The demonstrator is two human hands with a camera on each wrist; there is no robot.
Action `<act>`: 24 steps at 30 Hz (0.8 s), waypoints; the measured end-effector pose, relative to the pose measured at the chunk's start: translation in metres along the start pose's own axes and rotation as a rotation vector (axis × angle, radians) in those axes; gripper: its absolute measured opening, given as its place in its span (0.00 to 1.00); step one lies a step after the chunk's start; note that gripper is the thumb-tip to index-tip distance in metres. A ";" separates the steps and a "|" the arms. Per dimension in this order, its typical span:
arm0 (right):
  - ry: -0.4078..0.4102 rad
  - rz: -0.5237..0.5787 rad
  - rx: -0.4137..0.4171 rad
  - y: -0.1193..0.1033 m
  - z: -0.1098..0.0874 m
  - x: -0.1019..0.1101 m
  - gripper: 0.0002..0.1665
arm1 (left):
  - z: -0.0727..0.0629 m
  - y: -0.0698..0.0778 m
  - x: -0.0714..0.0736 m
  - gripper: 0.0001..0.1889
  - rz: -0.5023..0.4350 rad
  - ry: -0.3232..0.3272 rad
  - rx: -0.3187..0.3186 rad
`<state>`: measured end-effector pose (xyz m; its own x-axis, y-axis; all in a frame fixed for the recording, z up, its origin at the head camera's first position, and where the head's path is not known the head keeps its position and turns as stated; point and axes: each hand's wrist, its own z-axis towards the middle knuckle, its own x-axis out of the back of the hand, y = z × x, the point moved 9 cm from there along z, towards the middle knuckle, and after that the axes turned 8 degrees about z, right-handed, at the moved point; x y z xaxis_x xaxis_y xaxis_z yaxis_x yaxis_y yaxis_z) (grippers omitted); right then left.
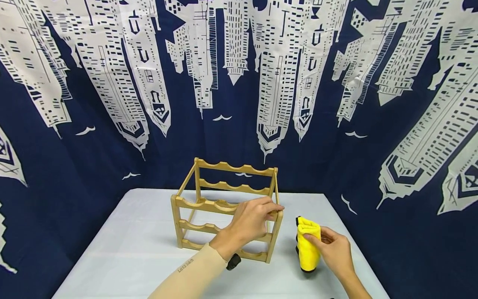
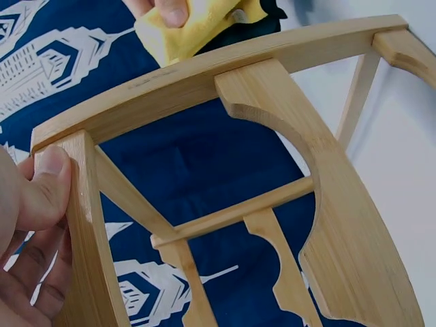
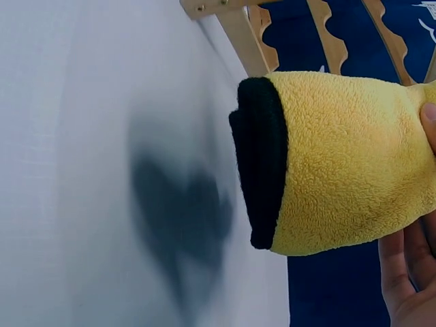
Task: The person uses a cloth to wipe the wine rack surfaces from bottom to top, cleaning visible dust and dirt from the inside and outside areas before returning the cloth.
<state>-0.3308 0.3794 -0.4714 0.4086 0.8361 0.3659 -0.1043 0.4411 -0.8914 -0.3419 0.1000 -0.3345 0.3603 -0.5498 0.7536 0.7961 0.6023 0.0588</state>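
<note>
A light wooden wine rack [image 1: 209, 206] with scalloped bars stands upright on the table. My left hand [image 1: 254, 220] grips its top front bar by the right corner; in the left wrist view the thumb [image 2: 51, 180] presses on the wood. To the right of the rack, my right hand [image 1: 336, 251] pinches a folded yellow cloth [image 1: 309, 249] with black edging between thumb and fingers. The cloth hangs just above the table, its lower black edge [image 3: 262, 163] facing down, and its shadow falls on the white surface. Part of the right hand is out of the right wrist view.
The white-covered table [image 1: 130, 232] extends left of the rack and in front of it. Behind and at both sides hangs a dark blue curtain [image 1: 231, 137] printed with white buildings. A small dark object [image 1: 233, 262] shows by the left wrist.
</note>
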 end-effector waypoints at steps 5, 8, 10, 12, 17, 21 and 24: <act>-0.022 0.005 0.013 -0.003 0.000 -0.005 0.32 | -0.011 -0.004 0.010 0.26 -0.020 0.028 -0.033; -0.022 0.001 0.028 -0.004 -0.002 -0.006 0.31 | -0.016 -0.003 0.015 0.25 -0.051 0.044 -0.058; -0.019 -0.009 0.046 -0.007 -0.004 -0.008 0.29 | -0.020 -0.003 0.020 0.26 -0.070 0.054 -0.070; -0.017 -0.014 0.069 -0.010 -0.005 -0.010 0.27 | -0.025 -0.004 0.025 0.25 -0.085 0.068 -0.077; -0.019 -0.002 0.142 -0.021 -0.011 -0.019 0.23 | -0.038 -0.008 0.036 0.26 -0.113 0.104 -0.093; -0.019 0.010 0.213 -0.032 -0.015 -0.027 0.22 | -0.048 -0.013 0.046 0.24 -0.154 0.124 -0.117; -0.018 0.022 0.254 -0.040 -0.017 -0.034 0.22 | -0.053 -0.020 0.054 0.24 -0.202 0.121 -0.133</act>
<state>-0.3254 0.3280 -0.4529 0.3880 0.8510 0.3539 -0.3380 0.4886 -0.8044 -0.3125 0.0279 -0.3302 0.2370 -0.7207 0.6515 0.9117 0.3967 0.1072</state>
